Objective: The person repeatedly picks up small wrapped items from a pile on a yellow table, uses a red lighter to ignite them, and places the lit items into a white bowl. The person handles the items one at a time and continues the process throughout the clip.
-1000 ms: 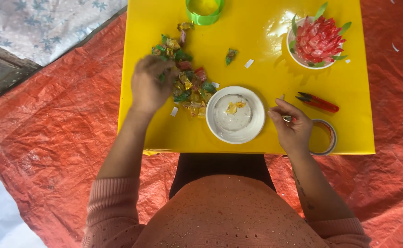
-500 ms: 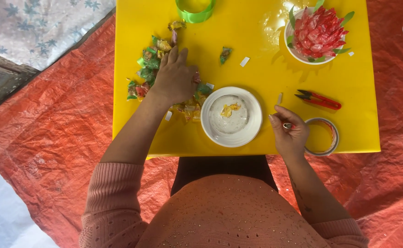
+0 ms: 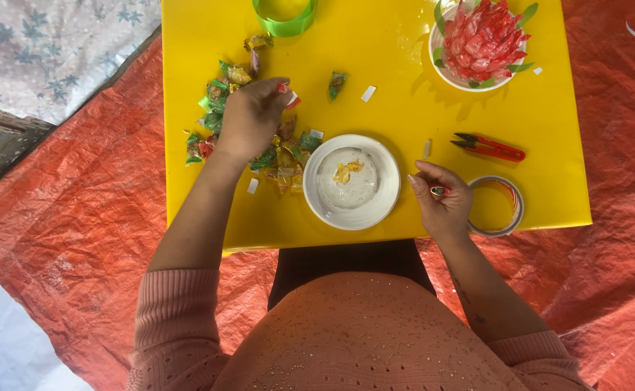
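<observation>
My left hand point(image 3: 251, 114) rests over a heap of crumpled candy wrappers point(image 3: 225, 110) on the yellow table point(image 3: 375, 51), its fingertips pinched on a red and white wrapper point(image 3: 287, 94). My right hand point(image 3: 440, 194) lies near the table's front edge with its fingers curled around a small rolled wrapper piece point(image 3: 438, 191). Between the hands stands a white bowl point(image 3: 352, 181) with a few yellow scraps inside. A loose green wrapper point(image 3: 336, 84) lies beyond the bowl.
A clear tape roll point(image 3: 500, 205) sits just right of my right hand, red thread snips point(image 3: 490, 146) beyond it. At the back right a white bowl holds a red wrapper flower point(image 3: 481, 42). A green tape ring point(image 3: 284, 16) lies at the back. Orange tarp point(image 3: 71, 217) surrounds the table.
My left hand has lifted off the wrapper heap's middle and pinched up a red and white wrapper. My right hand has stayed put by the tape roll.
</observation>
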